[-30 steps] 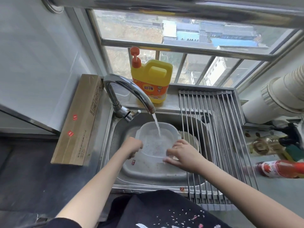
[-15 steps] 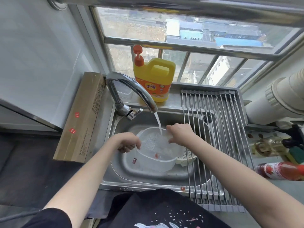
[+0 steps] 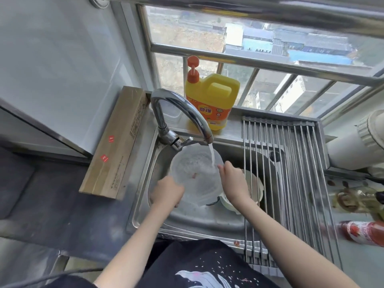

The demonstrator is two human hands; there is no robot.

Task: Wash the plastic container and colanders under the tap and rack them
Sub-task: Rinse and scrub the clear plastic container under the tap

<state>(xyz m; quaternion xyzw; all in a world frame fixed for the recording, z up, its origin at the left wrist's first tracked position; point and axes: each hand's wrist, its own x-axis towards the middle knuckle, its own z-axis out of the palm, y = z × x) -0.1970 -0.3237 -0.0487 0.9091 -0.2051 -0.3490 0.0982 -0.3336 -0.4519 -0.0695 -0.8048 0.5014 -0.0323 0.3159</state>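
Observation:
A clear plastic container [image 3: 195, 173] is tilted in the steel sink [image 3: 145, 183], its open side facing me, with water from the tap [image 3: 178, 113] running into it. My left hand [image 3: 166, 193] grips its lower left rim. My right hand [image 3: 233, 179] rests on its right rim, fingers in the stream. A pale colander [image 3: 252, 191] lies in the sink to the right, partly hidden by my right arm and the rack bars.
A roll-up steel drying rack [image 3: 291, 173] covers the sink's right half. A yellow detergent jug [image 3: 209, 100] stands on the sill behind the tap. A long cardboard box [image 3: 116, 142] lies left of the sink. Bottles [image 3: 361, 233] lie on the counter at right.
The container has been lifted from lying flat in the sink and tipped up towards the tap. Both hands shifted along its rim, the left lower, the right up under the stream.

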